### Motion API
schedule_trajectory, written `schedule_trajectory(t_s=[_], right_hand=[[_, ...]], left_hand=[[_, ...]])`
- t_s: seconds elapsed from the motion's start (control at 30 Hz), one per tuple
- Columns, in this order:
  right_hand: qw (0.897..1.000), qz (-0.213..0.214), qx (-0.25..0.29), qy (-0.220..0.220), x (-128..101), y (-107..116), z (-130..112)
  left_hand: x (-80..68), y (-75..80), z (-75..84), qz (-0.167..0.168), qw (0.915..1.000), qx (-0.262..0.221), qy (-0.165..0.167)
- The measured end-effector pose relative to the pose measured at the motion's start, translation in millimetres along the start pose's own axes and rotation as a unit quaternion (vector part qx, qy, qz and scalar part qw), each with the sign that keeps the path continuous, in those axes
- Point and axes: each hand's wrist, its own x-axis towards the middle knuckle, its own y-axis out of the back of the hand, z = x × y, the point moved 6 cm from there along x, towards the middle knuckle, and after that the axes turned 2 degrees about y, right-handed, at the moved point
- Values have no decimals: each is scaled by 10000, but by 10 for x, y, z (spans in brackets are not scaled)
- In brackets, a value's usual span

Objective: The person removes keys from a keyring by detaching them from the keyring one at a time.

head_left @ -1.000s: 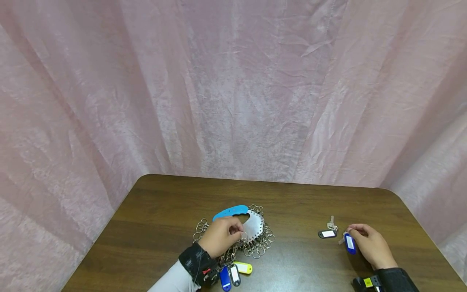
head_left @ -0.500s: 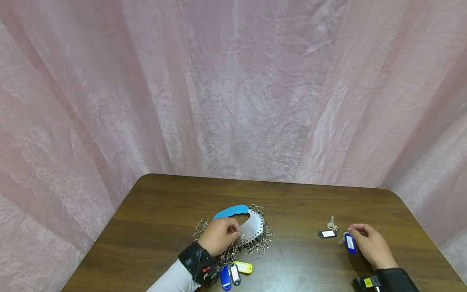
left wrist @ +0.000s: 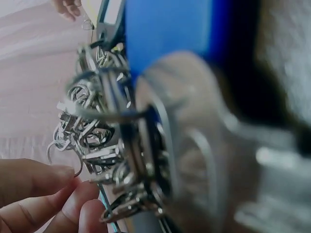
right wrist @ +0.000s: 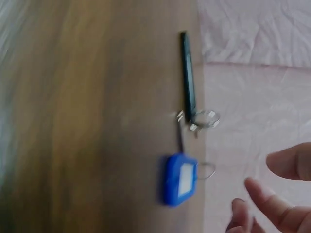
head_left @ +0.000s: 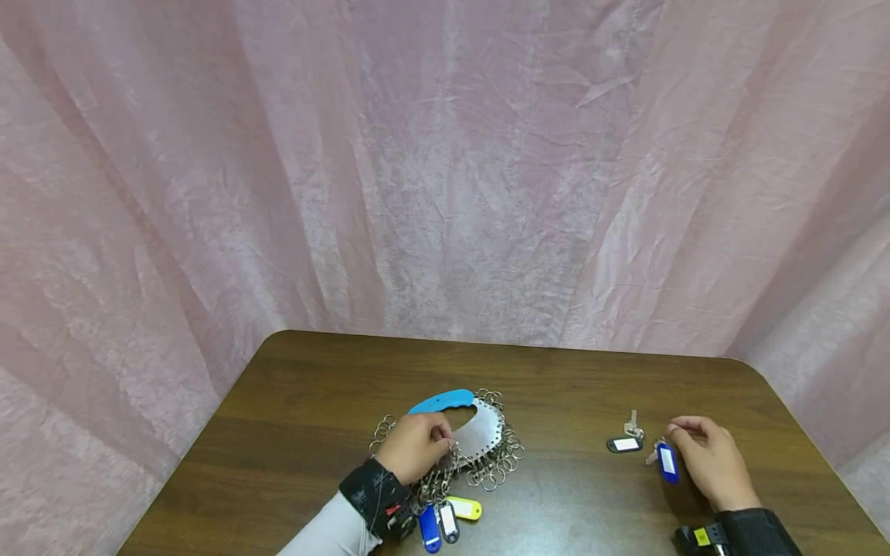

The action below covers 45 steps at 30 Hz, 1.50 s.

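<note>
A metal key plate (head_left: 484, 430) with a blue handle (head_left: 441, 401) lies mid-table, its edge hung with several split rings. My left hand (head_left: 445, 441) rests on its near side and pinches one ring (left wrist: 64, 156) between thumb and fingertips (left wrist: 73, 187). Yellow (head_left: 464, 508), blue (head_left: 429, 537) and white-faced (head_left: 448, 522) tags lie by my left wrist. To the right, a blue key tag (head_left: 666, 462) (right wrist: 180, 178) lies flat on the wood. My right hand (head_left: 676, 432) (right wrist: 267, 179) hovers just beside it, fingers relaxed and apart from the tag.
A black tag (head_left: 624, 445) (right wrist: 187, 77) with a small key (head_left: 631, 425) lies left of the blue tag. The brown table (head_left: 570, 386) has rounded far corners, and a pink curtain (head_left: 445, 170) hangs around it.
My right hand has drawn slightly right and off the blue tag, which stays on the table. The left hand has shifted a little toward me on the rings.
</note>
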Motion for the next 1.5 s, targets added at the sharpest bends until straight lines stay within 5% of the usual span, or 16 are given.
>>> schedule_trajectory(t_s=[0.37,0.63,1.1,1.5], right_hand=[[9919,778,61,1002,-217,49,-490],[9899,277,546,1277,-306,-102,-748],[9825,-567,632,1659,-514,-555,-1166],[9607,-1040,1045,2353,-713,-934,-1455]], left_hand=[[17,45,-16,79,9999,108,40],[14,137,25,151,9996,105,235],[6,134,8,162,9993,126,304],[-8,107,24,96,9998,103,122]])
